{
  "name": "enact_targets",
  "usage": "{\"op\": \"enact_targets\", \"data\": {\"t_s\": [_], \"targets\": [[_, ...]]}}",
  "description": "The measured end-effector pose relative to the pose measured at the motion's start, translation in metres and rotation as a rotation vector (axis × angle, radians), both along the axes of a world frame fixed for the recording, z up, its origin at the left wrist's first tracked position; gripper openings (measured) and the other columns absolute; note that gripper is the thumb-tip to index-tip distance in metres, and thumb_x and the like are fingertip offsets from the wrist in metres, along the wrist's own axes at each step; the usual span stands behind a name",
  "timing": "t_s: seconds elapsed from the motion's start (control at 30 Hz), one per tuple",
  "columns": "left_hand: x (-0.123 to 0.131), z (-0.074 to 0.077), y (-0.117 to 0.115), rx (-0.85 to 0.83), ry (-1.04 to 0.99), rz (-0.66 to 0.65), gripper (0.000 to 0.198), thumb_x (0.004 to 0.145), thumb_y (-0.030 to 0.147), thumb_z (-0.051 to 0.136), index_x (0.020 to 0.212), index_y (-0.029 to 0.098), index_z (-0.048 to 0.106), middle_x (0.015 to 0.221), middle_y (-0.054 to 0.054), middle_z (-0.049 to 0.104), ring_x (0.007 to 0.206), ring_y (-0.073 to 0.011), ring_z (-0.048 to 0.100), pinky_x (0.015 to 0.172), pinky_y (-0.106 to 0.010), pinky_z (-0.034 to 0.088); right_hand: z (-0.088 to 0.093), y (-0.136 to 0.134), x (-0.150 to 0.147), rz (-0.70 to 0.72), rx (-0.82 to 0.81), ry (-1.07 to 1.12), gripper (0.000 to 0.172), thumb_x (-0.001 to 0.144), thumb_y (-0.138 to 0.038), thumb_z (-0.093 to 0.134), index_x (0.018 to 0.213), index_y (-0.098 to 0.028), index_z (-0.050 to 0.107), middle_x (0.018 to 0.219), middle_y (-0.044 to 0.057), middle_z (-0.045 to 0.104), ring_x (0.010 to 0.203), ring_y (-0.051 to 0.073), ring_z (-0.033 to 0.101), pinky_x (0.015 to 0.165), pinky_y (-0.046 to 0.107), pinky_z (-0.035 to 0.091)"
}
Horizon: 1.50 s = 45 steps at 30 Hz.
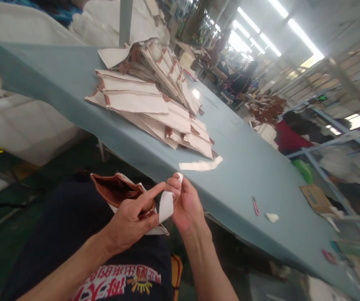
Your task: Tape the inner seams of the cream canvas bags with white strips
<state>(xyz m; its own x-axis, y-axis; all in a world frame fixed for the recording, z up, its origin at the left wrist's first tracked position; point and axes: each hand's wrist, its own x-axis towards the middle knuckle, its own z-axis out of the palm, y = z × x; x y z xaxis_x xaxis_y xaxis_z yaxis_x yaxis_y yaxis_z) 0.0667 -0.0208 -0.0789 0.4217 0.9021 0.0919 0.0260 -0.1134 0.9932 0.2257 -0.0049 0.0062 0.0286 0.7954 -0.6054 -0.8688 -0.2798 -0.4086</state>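
Observation:
My left hand (133,219) rests on a brown and cream fabric piece (117,190) lying on my lap, its forefinger stretched out toward my right hand. My right hand (184,200) pinches a small white strip (166,205) that curls down between both hands. Both hands are just in front of the near edge of a long grey-blue table (245,167). Another white strip (200,165) lies flat on the table just beyond my right hand.
A large pile of cream pieces with brown trim (155,100) covers the table's middle. A red marker (255,206) and a white scrap (272,217) lie near the table edge at right. A person (241,79) sits far back. Blue metal racks (333,159) stand at right.

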Motion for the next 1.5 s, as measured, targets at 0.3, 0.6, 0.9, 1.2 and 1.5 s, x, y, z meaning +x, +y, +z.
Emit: {"op": "enact_targets", "data": {"t_s": [0.3,0.6,0.9,1.2,1.5], "targets": [[-0.011,0.013,-0.001,-0.047,-0.096,0.165,0.023,0.093,0.039,0.080,0.101,0.024,0.095,0.106,-0.009,0.095,0.095,-0.0269,0.089,0.093,-0.032,0.070,-0.035,-0.002,-0.029,0.072,-0.079,0.058,0.036,0.116,-0.024,0.058,0.081,-0.024,0.051,0.058,-0.010,0.047,0.044,0.009,0.042,0.046,0.014,0.044],[-0.022,0.010,-0.013,-0.330,-0.146,0.337,0.071,0.099,0.084,0.070,0.088,0.017,0.091,0.073,-0.009,0.087,0.055,-0.0227,0.076,0.053,-0.028,0.061,-0.065,-0.018,-0.010,0.105,0.021,0.068,0.043,0.108,-0.032,0.084,0.084,-0.025,0.048,0.058,-0.016,0.029,0.045,0.007,0.022,0.038,0.012,0.023],[-0.040,0.025,-0.023,-0.178,0.035,0.276,0.038,0.102,0.048,0.074,0.082,0.022,0.092,0.074,-0.004,0.087,0.071,-0.0237,0.085,0.071,-0.025,0.068,-0.104,-0.062,0.058,0.119,0.037,-0.331,0.072,0.087,-0.065,0.099,0.077,-0.028,0.038,0.059,-0.018,0.014,0.052,0.008,0.002,0.040,0.018,0.010],[-0.030,0.048,-0.011,0.001,0.095,0.158,0.036,0.100,0.034,0.065,0.078,0.023,0.092,0.057,0.001,0.080,0.049,-0.0170,0.073,0.052,-0.020,0.056,-0.060,-0.066,0.035,0.227,0.242,-1.067,0.028,0.094,-0.048,0.092,0.098,-0.021,0.084,0.098,0.005,0.082,0.093,0.020,0.070,0.084,0.031,0.055],[-0.036,0.041,-0.020,0.062,0.198,0.228,0.038,0.102,0.033,0.063,0.066,0.023,0.071,0.054,0.003,0.069,0.047,-0.0151,0.064,0.049,-0.022,0.049,-0.034,-0.043,-0.035,0.360,0.520,-0.925,0.030,0.108,-0.051,0.076,0.099,-0.022,0.080,0.092,0.003,0.080,0.079,0.017,0.068,0.077,0.031,0.054]]}}
